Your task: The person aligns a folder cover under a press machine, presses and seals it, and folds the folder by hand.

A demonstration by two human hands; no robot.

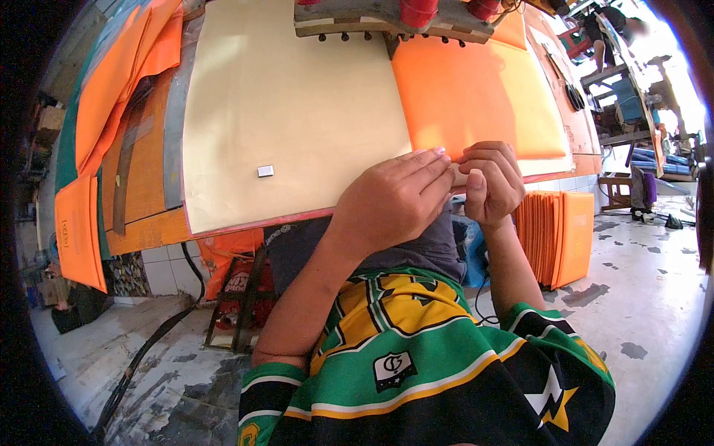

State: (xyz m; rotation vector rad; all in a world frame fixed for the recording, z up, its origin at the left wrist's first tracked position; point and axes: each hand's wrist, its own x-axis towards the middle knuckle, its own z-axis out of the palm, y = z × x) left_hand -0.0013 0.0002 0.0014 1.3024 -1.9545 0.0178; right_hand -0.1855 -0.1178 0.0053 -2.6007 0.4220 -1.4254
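My left hand [401,195] reaches over the front edge of a large cream sheet [297,111]. Its fingers are stretched out close together and point toward my right hand; its thumb is mostly hidden. Just to the right, my right hand [491,182] is closed, fingers curled in and thumb bent against them. Whatever it may be pinching is too small or hidden to name. Behind both hands, a glossy orange sheet [476,97] lies over the right part of the cream surface. A small white block [265,171] with dark edges rests on the cream sheet, left of my hands.
A machine head [394,21] with red parts overhangs the far side. Orange sheets [126,82] hang at the left beside a metal strip [128,182]. Scissors [574,97] lie at the right. Below the table edge stands a stack of orange folders [554,238]. Another person [613,33] is far right.
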